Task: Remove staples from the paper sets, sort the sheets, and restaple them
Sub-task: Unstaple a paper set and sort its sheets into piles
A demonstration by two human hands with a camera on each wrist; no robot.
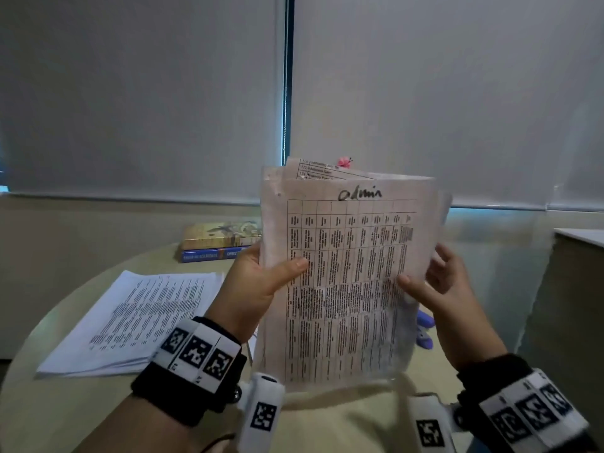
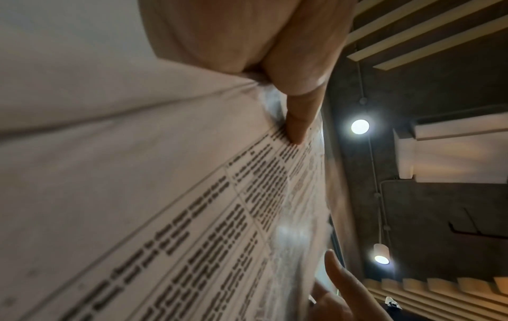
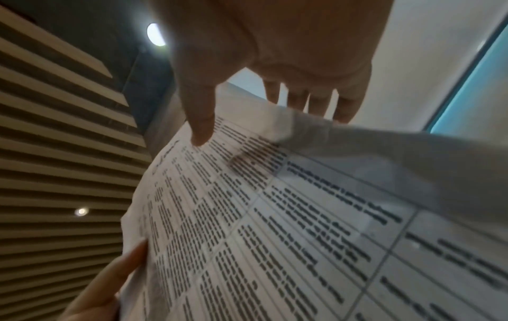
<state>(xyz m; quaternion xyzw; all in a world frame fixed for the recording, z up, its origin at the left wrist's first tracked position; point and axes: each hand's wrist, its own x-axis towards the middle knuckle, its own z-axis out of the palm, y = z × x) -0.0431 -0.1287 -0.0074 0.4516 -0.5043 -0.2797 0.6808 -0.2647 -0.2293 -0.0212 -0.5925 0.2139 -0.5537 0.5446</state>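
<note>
**Both hands hold a paper set upright above the table**

Left hand [image 1: 261, 279] grips the left edge of the paper set [image 1: 346, 282], thumb [image 1: 291, 268] pressed across the printed front and the fingers hidden behind the sheets. Opposite it, the right hand [image 1: 441, 289] pinches the right edge, its thumb [image 1: 408, 284] on the front and its fingers spread behind the sheets. The front sheet carries a printed table with "admin" handwritten at the top. Behind it, further sheets stick up unevenly past its top edge, and something small and pink [image 1: 344, 161] shows above them; what it is cannot be told.

The set stands nearly upright in the air, its bottom edge hanging above the near part of the round table [image 1: 327, 420], with open tabletop below it. Left of the hands, a second stack of printed sheets [image 1: 137, 318] lies flat on the table, its near-left corner close to the table's rim. Beyond it, two books [image 1: 219, 241] lie stacked near the far edge, in front of the window blinds [image 1: 147, 93]. A purple object [image 1: 425, 328] peeks out behind the set's right edge, mostly hidden. At the far right stands the corner of a cabinet [image 1: 578, 256], apart from the table.
</note>
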